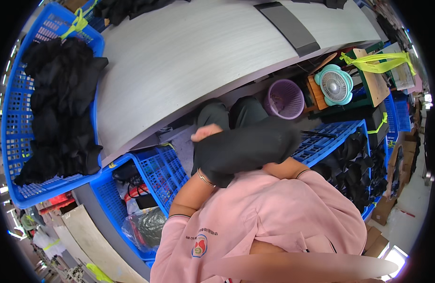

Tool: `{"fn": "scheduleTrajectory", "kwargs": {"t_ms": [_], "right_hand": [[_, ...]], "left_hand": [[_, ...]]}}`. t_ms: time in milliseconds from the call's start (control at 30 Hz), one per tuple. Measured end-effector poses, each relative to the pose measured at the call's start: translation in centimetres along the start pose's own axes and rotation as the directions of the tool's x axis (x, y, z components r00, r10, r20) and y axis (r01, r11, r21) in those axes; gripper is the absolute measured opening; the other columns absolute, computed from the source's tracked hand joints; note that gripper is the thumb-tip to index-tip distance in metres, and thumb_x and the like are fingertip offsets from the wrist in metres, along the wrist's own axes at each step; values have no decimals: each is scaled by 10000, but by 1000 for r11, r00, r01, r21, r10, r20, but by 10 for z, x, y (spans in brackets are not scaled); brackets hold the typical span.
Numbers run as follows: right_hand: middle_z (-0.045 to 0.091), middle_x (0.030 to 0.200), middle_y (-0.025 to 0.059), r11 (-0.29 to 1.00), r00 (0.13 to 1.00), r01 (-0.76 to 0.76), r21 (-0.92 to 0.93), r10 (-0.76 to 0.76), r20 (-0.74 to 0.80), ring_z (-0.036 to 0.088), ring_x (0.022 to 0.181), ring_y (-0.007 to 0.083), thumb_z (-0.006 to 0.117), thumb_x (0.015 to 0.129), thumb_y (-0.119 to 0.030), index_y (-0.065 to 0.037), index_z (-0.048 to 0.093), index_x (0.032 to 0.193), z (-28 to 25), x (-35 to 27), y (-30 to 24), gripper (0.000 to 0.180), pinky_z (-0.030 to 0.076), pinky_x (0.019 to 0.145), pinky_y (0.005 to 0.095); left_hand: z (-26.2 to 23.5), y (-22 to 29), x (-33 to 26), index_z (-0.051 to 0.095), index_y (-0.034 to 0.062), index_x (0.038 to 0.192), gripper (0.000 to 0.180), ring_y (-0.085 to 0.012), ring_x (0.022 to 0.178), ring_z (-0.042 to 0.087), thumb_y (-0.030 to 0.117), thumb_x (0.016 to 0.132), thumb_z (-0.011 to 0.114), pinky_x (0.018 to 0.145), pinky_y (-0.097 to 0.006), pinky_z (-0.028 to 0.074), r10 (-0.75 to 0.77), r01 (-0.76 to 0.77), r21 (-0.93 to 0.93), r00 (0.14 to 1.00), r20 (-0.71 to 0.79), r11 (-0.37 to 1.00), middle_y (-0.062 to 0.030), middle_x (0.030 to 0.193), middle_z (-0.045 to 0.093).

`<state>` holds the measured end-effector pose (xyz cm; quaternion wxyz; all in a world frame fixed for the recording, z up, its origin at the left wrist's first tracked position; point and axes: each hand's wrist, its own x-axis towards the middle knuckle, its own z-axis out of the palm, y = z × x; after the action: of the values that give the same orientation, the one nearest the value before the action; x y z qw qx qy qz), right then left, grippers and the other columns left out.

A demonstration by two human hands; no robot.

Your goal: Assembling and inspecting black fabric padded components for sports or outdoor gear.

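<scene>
From where I stand, the largest thing is the long pale-grey counter [194,52], which bends across the upper part of the view and carries a dark flat strip [289,28] laid across it toward the right. In front of it sits a person in a pink shirt [269,207], with the knees in dark trousers [246,111] close to the counter's edge. At the left end there is a tall blue basket [12,141], filled with a heap of black fabric pieces [62,108]. On the right side, near the person's elbow, another blue basket [328,141] holds more black pieces [352,160]. A lower blue basket [163,177] at the left contains plastic bags [149,226].

The black cloth [248,146] is above the lap, in front of the chest, and covers part of both forearms (its right end is blurred). Beyond it stand a purple bin [284,99] and a small turquoise fan [335,86].

The left hand [208,132] shows at the cloth's upper left edge, touching it; the fingers are blurred, so I am not able to say whether its grip is clenched or released. The right hand is hidden by the cloth, and its grip I cannot judge. Smallest is a thin bracelet [205,178] on the left wrist.
</scene>
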<state>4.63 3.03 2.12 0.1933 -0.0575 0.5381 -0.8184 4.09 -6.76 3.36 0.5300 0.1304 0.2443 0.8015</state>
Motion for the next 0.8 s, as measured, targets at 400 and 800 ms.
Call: {"fn": "scheduleTrajectory", "kwargs": {"t_ms": [400,800], "right_hand": [[663,1025,61,859,546,202,-471,-498,-674,605,912,124,583,969,-117,-33,600,1179,7,-36,-38,227,481,849,273],[594,884,-21,961,930,275,8,-264,-255,515,845,66,665,929,-131,-22,657,859,-2,-50,-85,130,402,835,219]], "left_hand": [[-45,81,47,258,161,1559,611,-235,1444,309,475,1043,348,1169,-411,251,575,-427,388,552,-603,817,-64,1603,279],[-5,78,15,409,72,1468,516,-260,1392,362,321,1027,506,1159,-384,283,504,-269,470,703,-501,841,-114,1518,393]]}}
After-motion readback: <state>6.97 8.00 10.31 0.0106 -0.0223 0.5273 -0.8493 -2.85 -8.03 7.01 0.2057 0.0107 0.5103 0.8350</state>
